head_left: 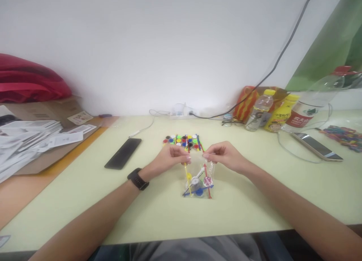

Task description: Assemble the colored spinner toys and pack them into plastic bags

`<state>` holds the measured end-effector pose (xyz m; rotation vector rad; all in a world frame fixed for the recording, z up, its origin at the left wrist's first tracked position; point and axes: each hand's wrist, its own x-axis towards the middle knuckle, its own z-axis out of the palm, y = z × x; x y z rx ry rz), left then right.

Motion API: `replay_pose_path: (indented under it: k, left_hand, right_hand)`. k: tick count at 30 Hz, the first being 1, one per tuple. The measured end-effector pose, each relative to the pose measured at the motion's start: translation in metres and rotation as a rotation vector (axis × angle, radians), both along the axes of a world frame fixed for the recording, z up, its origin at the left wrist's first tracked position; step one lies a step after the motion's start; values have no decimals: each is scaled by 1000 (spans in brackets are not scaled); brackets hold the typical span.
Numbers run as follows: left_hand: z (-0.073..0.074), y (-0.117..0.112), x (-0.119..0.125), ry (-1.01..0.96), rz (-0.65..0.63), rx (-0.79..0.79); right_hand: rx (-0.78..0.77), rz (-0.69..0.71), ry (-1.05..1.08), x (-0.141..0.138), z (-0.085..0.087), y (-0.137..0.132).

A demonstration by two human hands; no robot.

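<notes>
"What were your hands doing?"

"Both were closed in a pinch. My left hand (172, 157) gripped the upper left of a clear plastic bag (195, 168) between thumb and fingers, and my right hand (226, 156) had its upper right the same way."

"Where was the bag, exactly?"

"In front of me, over the near half of the pale yellow-green table (240, 215), below my fingertips. Whether its lower edge touched the tabletop, I couldn't tell. Nor could I tell if its mouth was open."

"Anything in it?"

"A yellow stick (187, 178) at the left, a red stick (208, 187) at the right, and between them a white disc (195, 181) and a blue disc (199, 192)."

"And past your hands?"

"More coloured discs and sticks (184, 144), lying in a close group just beyond my fingers."

"What else was about?"

"I had a black wristwatch (138, 179) on my left wrist. A dark smartphone (123, 153) lay beyond it, to the left. Well off to the right were another smartphone (316, 146), a yellow bottle (279, 114), a clear bottle with a yellow cap (259, 112) and a large red-labelled jug (301, 119)."
</notes>
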<state>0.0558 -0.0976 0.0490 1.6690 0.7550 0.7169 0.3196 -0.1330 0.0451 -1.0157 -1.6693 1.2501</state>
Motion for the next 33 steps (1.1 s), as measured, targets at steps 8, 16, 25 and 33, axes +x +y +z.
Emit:
replay_pose_path:
  k: [8,16,25,33]
  left_hand:
    - [-10,4,2,-56,39,48]
    - [-11,2,2,-6,77,108]
    - [-11,5,1,-38,77,80]
    - [-14,9,-3,-86,90,76]
  right_hand:
    - [-19,-14,33,-8,-6,-2]
    - [18,-32,54,-7,-5,-1]
    - [-25,-14,77,-3,-9,4]
    - [10,-70,124,-2,-5,4]
